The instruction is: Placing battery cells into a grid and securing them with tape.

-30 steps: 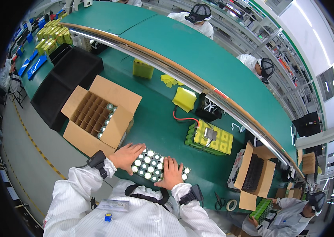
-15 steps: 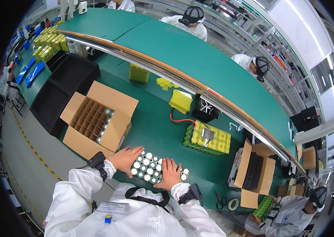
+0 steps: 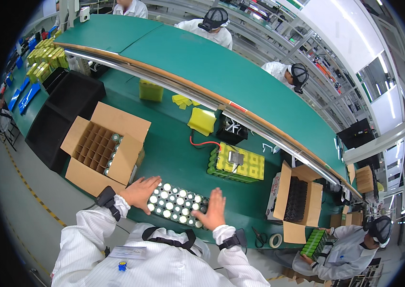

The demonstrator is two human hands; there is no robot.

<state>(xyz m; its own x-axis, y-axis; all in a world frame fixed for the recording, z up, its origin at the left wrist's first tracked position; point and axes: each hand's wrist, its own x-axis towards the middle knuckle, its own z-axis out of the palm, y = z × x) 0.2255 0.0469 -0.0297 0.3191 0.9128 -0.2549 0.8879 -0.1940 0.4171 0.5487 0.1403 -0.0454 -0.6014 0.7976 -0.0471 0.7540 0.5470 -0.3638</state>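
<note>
A dark holder filled with several upright cylindrical cells with silver tops (image 3: 176, 203) lies on the green bench (image 3: 173, 148) close to its near edge. My left hand (image 3: 140, 192) presses flat against the holder's left end. Against its right end rests my right hand (image 3: 213, 210), fingers spread. Both hands bracket the block from the sides and grip nothing.
An open cardboard box with a divider grid (image 3: 104, 150) stands at the left. A green and yellow cell pack (image 3: 237, 165) lies behind the holder. Another carton (image 3: 295, 201) sits at the right, with scissors (image 3: 259, 235) and a tape roll (image 3: 275, 240) nearby. Black trays (image 3: 63, 110) stand far left. Other people work around.
The hands stay at the two ends of the cell holder. The view has shifted slightly; nothing else has visibly moved.
</note>
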